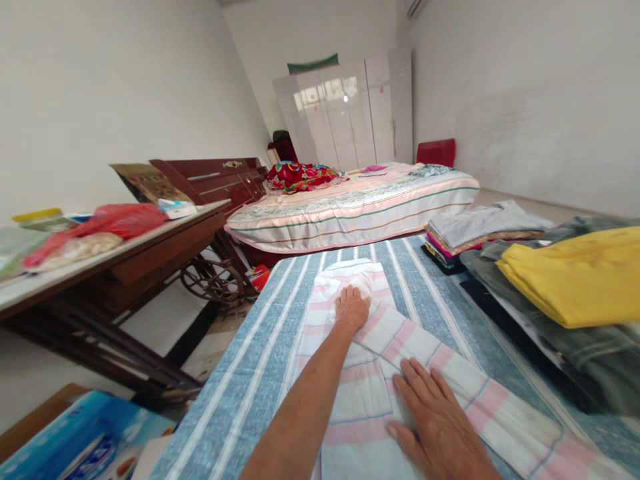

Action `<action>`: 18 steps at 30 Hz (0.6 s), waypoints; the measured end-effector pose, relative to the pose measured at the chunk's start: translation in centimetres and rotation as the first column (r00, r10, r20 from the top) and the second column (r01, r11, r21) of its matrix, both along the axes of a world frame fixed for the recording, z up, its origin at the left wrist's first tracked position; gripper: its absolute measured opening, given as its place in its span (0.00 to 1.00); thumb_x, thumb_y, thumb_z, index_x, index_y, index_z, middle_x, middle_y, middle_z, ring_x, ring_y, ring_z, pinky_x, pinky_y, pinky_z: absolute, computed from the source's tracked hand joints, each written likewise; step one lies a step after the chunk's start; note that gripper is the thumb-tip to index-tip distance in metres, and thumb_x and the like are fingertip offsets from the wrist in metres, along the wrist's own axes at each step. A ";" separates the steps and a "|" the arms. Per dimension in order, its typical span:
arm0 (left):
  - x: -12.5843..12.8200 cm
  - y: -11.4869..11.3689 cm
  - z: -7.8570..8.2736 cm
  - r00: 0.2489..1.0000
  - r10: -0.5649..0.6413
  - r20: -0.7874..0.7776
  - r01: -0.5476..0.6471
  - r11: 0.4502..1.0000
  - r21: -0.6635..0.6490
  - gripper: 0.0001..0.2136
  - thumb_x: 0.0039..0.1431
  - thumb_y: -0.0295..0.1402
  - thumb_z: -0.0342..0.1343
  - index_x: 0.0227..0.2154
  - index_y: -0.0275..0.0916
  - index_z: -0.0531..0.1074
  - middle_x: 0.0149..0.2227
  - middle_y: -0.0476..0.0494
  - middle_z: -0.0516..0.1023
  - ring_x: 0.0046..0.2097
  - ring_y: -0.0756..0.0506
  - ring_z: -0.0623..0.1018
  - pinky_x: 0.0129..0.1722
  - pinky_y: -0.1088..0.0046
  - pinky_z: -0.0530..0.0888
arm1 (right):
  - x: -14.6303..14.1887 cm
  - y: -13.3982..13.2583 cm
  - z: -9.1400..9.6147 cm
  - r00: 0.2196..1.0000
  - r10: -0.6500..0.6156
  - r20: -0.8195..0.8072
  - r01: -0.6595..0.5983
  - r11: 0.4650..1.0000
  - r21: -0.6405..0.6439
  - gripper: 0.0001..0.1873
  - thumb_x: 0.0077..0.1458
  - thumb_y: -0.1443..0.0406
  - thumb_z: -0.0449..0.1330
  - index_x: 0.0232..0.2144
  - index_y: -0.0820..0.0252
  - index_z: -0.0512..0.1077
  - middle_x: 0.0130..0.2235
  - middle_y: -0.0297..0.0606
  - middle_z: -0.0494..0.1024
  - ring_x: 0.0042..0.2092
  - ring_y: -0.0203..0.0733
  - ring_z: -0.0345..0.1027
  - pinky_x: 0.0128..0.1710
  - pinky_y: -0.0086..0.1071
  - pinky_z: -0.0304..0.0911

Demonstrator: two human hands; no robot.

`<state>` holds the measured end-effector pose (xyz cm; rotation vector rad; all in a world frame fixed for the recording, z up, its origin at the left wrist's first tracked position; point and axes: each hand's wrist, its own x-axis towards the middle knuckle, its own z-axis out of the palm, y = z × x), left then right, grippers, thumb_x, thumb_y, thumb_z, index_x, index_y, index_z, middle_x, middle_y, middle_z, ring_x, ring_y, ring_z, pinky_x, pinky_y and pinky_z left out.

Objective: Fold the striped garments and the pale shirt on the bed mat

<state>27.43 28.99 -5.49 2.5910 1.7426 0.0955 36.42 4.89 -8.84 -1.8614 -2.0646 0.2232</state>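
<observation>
A white garment [355,393] with pink and blue stripes lies lengthwise on the blue striped bed cover. From its upper part a long strip of the same cloth [480,380], like a sleeve or leg, slants toward the lower right. My left hand [353,308] presses down near the far end, its fingers curled on slightly bunched cloth. Closer to me, my right hand [440,423] lies flat, fingers stretched and thumb apart, touching the garment beside the slanting strip. Below the frame edge, the garment's near end is cut off.
At the right are folded clothes: a yellow piece [580,273] on dark ones and a grey-topped stack [490,223]. A sewing-machine table [165,243] holding bags stands left. Beyond is another bed [350,217]. A blue package [95,433] sits at lower left.
</observation>
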 end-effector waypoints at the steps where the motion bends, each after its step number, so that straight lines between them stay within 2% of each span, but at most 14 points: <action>1: 0.0 0.1 0.0 1.000 -0.004 -0.006 0.004 1.000 -0.011 0.23 0.63 0.43 0.38 0.56 0.35 0.57 0.63 0.35 0.53 0.63 0.37 0.53 0.58 0.55 0.55 | 0.0 0.0 0.1 1.000 -0.001 -0.003 0.001 1.000 -0.003 0.33 0.57 0.48 0.47 0.58 0.60 0.61 0.62 0.45 0.54 0.63 0.55 0.45 0.60 0.54 0.45; 8: 0.4 0.2 0.4 0.999 0.017 -0.036 -0.018 0.999 -0.034 0.23 0.63 0.43 0.37 0.57 0.36 0.56 0.64 0.37 0.52 0.64 0.39 0.52 0.59 0.56 0.55 | -0.1 -0.2 0.7 1.000 -0.010 -0.027 0.011 1.000 0.006 0.32 0.58 0.49 0.47 0.58 0.62 0.62 0.62 0.46 0.54 0.63 0.55 0.44 0.61 0.53 0.41; 13: 0.3 -0.6 0.8 0.999 -0.007 -0.050 0.006 1.000 -0.019 0.25 0.64 0.43 0.33 0.60 0.37 0.51 0.66 0.39 0.47 0.65 0.42 0.47 0.62 0.58 0.48 | -0.2 -0.3 1.0 0.999 -0.022 -0.045 0.022 1.000 0.010 0.31 0.58 0.50 0.49 0.58 0.62 0.62 0.62 0.45 0.55 0.63 0.54 0.44 0.62 0.52 0.40; 18: -0.6 -1.3 0.4 0.996 -0.039 -0.081 0.032 0.995 -0.093 0.28 0.63 0.46 0.31 0.60 0.36 0.51 0.66 0.39 0.47 0.65 0.42 0.48 0.61 0.57 0.50 | -0.4 -0.4 1.0 0.999 -0.027 -0.039 0.027 1.000 -0.005 0.32 0.58 0.50 0.48 0.58 0.62 0.61 0.62 0.44 0.55 0.64 0.53 0.44 0.62 0.52 0.40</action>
